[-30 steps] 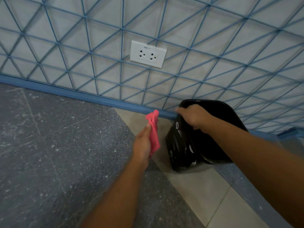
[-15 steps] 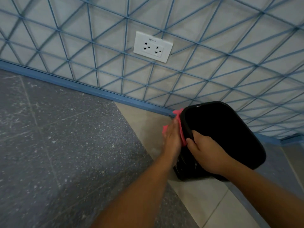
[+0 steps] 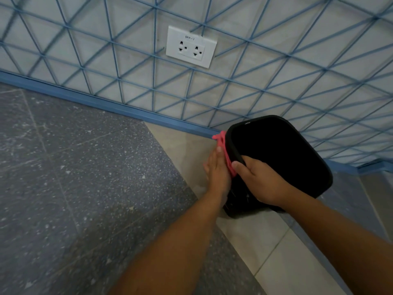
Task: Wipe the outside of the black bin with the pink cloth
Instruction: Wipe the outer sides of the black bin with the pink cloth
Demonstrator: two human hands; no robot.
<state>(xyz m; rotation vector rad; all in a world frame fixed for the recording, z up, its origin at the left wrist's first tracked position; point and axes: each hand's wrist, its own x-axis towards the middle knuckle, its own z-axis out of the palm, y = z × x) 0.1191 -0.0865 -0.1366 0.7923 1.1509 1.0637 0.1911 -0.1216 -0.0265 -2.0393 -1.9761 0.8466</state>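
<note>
Left hand [image 3: 217, 173], fingers flat, presses pink cloth [image 3: 225, 154] on bin [image 3: 276, 154] wall at 3 o'clock; right hand [image 3: 260, 179] grips rim.

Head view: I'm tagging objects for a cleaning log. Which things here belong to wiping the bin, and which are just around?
In the job:
black bin
pink cloth, pressed to the bin's outer side
left hand, flat on the cloth
right hand, gripping the bin's rim

Just around:
wall socket
blue baseboard
floor
</note>
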